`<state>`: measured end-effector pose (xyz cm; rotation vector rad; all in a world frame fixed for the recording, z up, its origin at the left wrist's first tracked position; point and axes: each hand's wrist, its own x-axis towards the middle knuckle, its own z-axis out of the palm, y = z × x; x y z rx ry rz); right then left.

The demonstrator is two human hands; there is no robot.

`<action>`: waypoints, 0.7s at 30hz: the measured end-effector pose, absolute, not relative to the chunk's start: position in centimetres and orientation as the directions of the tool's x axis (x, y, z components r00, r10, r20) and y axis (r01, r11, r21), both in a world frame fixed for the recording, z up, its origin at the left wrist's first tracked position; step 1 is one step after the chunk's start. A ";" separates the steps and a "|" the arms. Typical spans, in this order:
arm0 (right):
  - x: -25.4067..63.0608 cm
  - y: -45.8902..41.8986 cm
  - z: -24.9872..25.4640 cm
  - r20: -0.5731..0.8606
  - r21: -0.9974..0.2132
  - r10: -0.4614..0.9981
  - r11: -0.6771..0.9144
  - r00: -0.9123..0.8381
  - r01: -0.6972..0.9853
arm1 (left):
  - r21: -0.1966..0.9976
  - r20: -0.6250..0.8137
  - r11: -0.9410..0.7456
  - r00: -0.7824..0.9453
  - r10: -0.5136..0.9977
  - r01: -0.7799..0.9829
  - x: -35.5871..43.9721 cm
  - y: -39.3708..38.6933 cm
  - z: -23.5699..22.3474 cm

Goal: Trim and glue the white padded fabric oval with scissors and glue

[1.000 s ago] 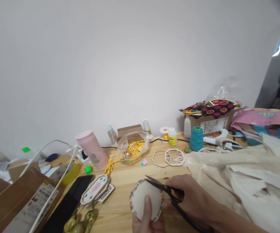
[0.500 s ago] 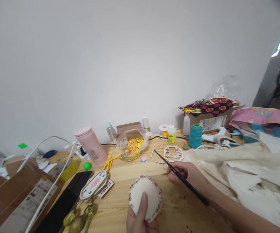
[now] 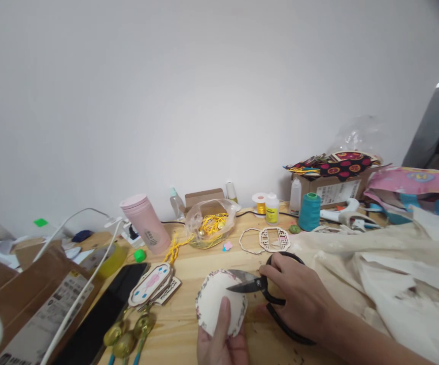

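My left hand (image 3: 223, 340) grips a round white fabric-covered disc (image 3: 216, 296) with a patterned, folded-over edge, thumb flat on its face. My right hand (image 3: 299, 291) is closed on black-handled scissors (image 3: 246, 282), their blades parted and pointing left. The blades reach across the disc's upper right edge; whether they touch it I cannot tell. Behind the hands lie a pale wavy outline frame (image 3: 250, 241) and a wooden lattice frame (image 3: 274, 239).
On the left are a pink tumbler (image 3: 145, 224), a dark phone (image 3: 101, 314), decorated wooden tags (image 3: 153, 286) and brass bells (image 3: 125, 344). A teal thread cone (image 3: 309, 213) and glue bottle (image 3: 272, 210) stand at the back. Cream cloth (image 3: 390, 263) is heaped on the right.
The scissors have turned from edge-on to flat, opened, and moved left and down over the disc's edge with my right hand. My left hand still holds the disc.
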<state>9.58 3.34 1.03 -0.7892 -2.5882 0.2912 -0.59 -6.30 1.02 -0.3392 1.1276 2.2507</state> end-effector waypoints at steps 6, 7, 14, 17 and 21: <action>9.6 3.3 0.9 0.358 -0.284 0.556 0.830 -0.750 0.480 | 0.671 -0.493 -0.449 -0.807 0.325 -0.591 -0.6 -6.6 1.7; 9.6 3.3 0.9 0.366 -0.279 0.556 0.830 -0.746 0.482 | 0.670 -0.504 -0.443 -0.803 0.319 -0.596 -0.5 -6.6 1.7; 9.4 2.9 0.8 0.393 -0.289 0.545 0.838 -0.741 0.463 | 0.698 -0.490 -0.417 -0.814 0.313 -0.581 -0.3 -6.6 1.6; 9.6 3.7 0.8 0.343 -0.353 0.582 0.807 -0.737 0.473 | 0.695 -0.501 -0.398 -0.801 0.328 -0.598 -0.5 -7.1 1.6; 10.4 6.0 0.7 0.292 -0.395 0.743 0.668 -0.603 0.631 | 0.807 -0.449 -0.289 -0.853 0.267 -0.515 -0.8 -8.4 1.8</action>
